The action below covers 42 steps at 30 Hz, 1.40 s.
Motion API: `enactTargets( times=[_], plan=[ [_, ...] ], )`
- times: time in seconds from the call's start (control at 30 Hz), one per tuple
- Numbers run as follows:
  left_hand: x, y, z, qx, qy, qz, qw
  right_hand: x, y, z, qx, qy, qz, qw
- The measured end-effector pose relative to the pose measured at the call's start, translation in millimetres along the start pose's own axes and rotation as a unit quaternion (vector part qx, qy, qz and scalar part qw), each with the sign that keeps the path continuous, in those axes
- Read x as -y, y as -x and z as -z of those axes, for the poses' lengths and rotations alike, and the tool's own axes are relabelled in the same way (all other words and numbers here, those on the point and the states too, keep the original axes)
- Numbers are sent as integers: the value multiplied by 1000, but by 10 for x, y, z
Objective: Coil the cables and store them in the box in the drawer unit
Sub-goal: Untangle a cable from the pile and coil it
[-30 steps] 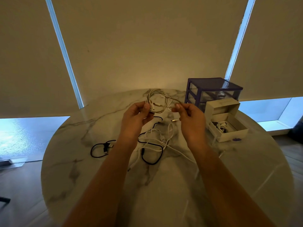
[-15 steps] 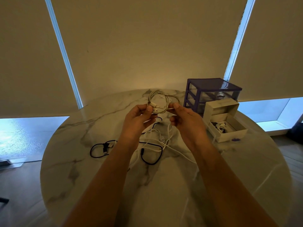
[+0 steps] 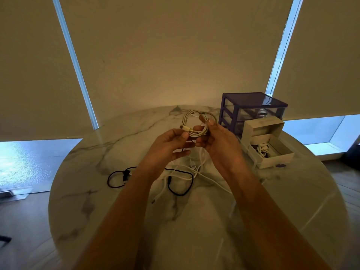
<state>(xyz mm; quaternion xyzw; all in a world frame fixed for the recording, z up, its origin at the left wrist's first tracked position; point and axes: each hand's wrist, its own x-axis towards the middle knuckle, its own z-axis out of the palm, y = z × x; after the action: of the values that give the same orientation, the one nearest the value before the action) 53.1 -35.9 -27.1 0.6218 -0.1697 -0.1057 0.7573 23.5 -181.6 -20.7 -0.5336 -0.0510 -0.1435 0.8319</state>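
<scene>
On a round marble table (image 3: 116, 207), a small black cable (image 3: 116, 179) lies looped at the left, apart from a loose tangle of white and black cables (image 3: 183, 176) under the person's forearms. Above it, the left hand (image 3: 169, 145) pinches the connector end of a white coiled cable (image 3: 196, 123) between thumb and fingers, while the right hand (image 3: 218, 141) grips the coil's right side. The step looks like securing the loose end; tucking it through the loops while the right hand keeps them stacked should stop the coil springing open. To the right, the open white box (image 3: 276, 158), one coiled cable already inside, sits in front of the purple drawer unit (image 3: 251, 106).
</scene>
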Motion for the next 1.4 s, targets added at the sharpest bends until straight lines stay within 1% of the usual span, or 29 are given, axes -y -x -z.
enactTargets(
  times=[0.07,0.17,0.27,0.37,0.5,0.63,0.7,0.77,0.87,0.93,1.07,1.2,1.33,1.4],
  plan=[
    [-32,6,34,16,20,17,1000,10,-19,34,-20,18,0,1000],
    [-65,20,32,16,10,20,1000,-16,-36,81,-32,118,-4,993],
    [-69,28,-7,-29,-2,21,999,-53,-11,71,-3,197,-11,980],
    [-56,22,-10,-64,-66,11,996,-62,7,42,18,265,-11,964],
    [-40,17,11,-52,-112,16,992,-85,15,-2,50,289,-31,956],
    [-33,2,-20,-71,-97,34,992,-113,25,6,62,340,-16,938],
    [-38,-1,-16,-88,-60,35,994,-99,21,1,41,341,-20,939],
    [-39,-8,3,-97,-16,40,994,-83,15,-2,-2,329,-36,944],
    [-35,-12,24,-85,26,48,995,-84,8,7,-54,312,-51,947],
    [-31,-11,41,-79,39,53,995,-95,6,10,-69,318,-57,944],
    [-20,-11,73,-68,42,61,995,-79,19,-7,-63,315,-65,945],
    [-20,-17,73,-81,83,76,990,-24,45,-20,-59,301,-90,947],
    [-15,-36,100,-92,108,76,987,23,73,-42,-25,300,-136,944],
    [-22,-46,118,-101,131,77,983,42,85,-42,-4,323,-150,934]
  ],
)
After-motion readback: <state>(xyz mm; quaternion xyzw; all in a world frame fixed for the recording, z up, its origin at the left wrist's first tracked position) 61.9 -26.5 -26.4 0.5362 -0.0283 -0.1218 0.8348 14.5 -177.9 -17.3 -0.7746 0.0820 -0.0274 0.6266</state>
